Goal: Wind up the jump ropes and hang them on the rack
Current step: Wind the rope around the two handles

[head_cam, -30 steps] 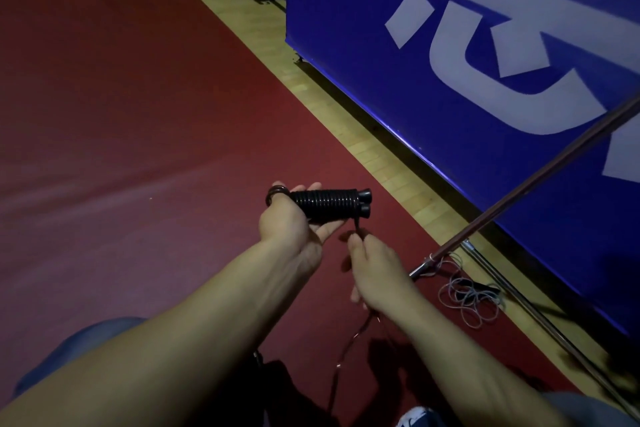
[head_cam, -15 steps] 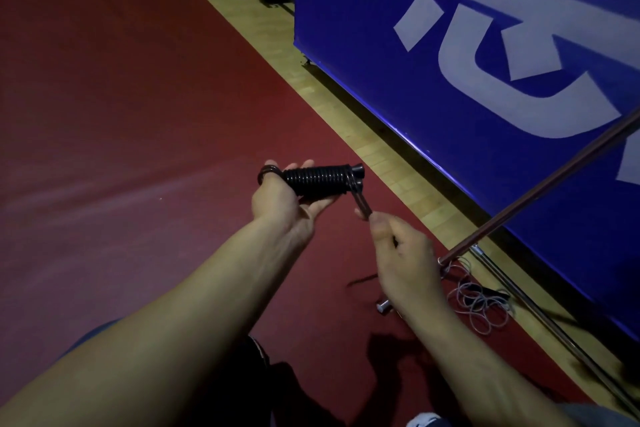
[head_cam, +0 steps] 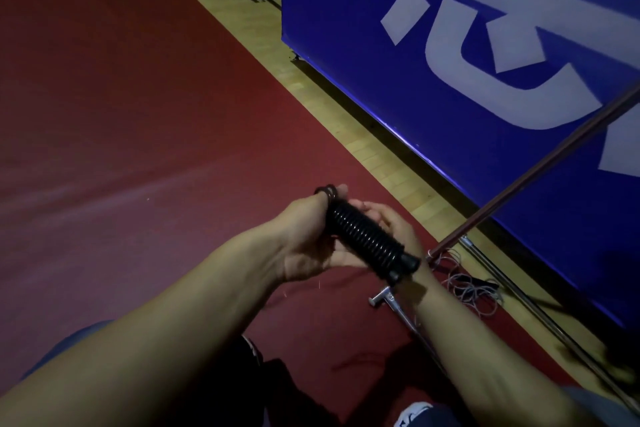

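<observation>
Left hand (head_cam: 304, 239): grips wound jump rope (head_cam: 367, 239).
Right hand (head_cam: 391, 222): cups bundle's far side, fingers loosely curved.
Beyond grip: loose rope (head_cam: 471, 288) on floor (head_cam: 138, 114).

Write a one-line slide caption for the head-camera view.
Both hands, left and right, hold a wound jump rope over the red mat; another rope lies by the rack.

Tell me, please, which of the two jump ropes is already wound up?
The black rope held in both hands: its cord is coiled tightly around the handles. The pale rope lies in loose loops on the floor by the rack's foot.
</observation>
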Demonstrator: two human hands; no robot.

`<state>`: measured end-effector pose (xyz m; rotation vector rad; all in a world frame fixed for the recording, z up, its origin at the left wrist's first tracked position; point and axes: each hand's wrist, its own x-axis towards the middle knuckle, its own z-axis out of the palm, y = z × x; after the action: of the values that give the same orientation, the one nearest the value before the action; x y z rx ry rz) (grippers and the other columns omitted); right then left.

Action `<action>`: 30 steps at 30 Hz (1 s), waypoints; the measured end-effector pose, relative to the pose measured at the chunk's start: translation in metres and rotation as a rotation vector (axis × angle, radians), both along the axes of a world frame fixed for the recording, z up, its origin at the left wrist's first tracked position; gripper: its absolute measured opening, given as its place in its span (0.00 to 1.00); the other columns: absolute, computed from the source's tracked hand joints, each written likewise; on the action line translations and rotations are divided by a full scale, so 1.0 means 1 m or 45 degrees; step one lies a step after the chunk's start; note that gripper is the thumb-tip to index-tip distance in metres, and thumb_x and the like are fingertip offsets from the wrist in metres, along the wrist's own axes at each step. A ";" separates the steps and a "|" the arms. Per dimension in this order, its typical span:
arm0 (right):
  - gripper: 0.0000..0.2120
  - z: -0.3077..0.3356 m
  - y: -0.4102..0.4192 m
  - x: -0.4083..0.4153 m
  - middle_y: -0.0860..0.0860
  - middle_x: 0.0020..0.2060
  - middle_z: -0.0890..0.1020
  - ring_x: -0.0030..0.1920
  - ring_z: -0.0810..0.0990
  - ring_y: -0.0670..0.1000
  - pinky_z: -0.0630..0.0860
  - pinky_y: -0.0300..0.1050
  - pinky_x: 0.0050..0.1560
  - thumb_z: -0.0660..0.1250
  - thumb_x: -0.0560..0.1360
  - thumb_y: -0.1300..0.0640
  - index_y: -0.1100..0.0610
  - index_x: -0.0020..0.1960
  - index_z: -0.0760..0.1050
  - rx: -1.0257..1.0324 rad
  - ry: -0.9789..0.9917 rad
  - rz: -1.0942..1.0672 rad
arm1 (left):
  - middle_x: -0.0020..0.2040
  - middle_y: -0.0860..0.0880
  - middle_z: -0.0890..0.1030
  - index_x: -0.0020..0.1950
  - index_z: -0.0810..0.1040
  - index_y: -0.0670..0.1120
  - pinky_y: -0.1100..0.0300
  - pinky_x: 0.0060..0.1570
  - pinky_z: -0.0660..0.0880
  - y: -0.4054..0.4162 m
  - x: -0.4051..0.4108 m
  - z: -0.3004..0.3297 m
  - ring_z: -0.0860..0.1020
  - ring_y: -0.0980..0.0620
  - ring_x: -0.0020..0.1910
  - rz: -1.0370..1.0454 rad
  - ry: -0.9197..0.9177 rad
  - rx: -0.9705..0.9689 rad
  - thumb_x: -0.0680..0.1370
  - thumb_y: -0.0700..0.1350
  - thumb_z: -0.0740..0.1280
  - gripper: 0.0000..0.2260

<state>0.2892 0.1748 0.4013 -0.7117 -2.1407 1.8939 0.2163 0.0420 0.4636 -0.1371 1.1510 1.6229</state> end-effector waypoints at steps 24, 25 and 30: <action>0.09 0.027 -0.033 0.035 0.48 0.31 0.71 0.32 0.70 0.53 0.68 0.49 0.36 0.66 0.70 0.50 0.52 0.38 0.69 1.796 0.209 0.411 | 0.36 0.49 0.85 0.39 0.80 0.46 0.45 0.47 0.82 -0.006 -0.043 -0.039 0.84 0.44 0.40 0.334 1.088 -0.739 0.78 0.58 0.59 0.19; 0.08 0.021 -0.045 0.040 0.48 0.32 0.72 0.33 0.71 0.53 0.68 0.49 0.35 0.66 0.71 0.50 0.52 0.39 0.70 1.798 0.165 0.410 | 0.36 0.49 0.84 0.39 0.79 0.47 0.43 0.47 0.82 -0.004 -0.043 -0.034 0.84 0.45 0.40 0.501 0.949 -0.607 0.79 0.59 0.60 0.19; 0.05 -0.005 -0.052 0.027 0.52 0.43 0.79 0.41 0.81 0.59 0.66 0.48 0.33 0.57 0.82 0.53 0.54 0.54 0.65 1.283 -0.420 0.390 | 0.43 0.44 0.83 0.46 0.73 0.44 0.46 0.41 0.83 0.004 -0.030 -0.015 0.83 0.49 0.38 0.792 0.379 -0.186 0.85 0.51 0.57 0.14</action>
<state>0.3166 0.1224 0.3966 -0.4827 -3.0708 0.5539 0.1868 0.0463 0.4487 -0.3887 1.5583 2.1521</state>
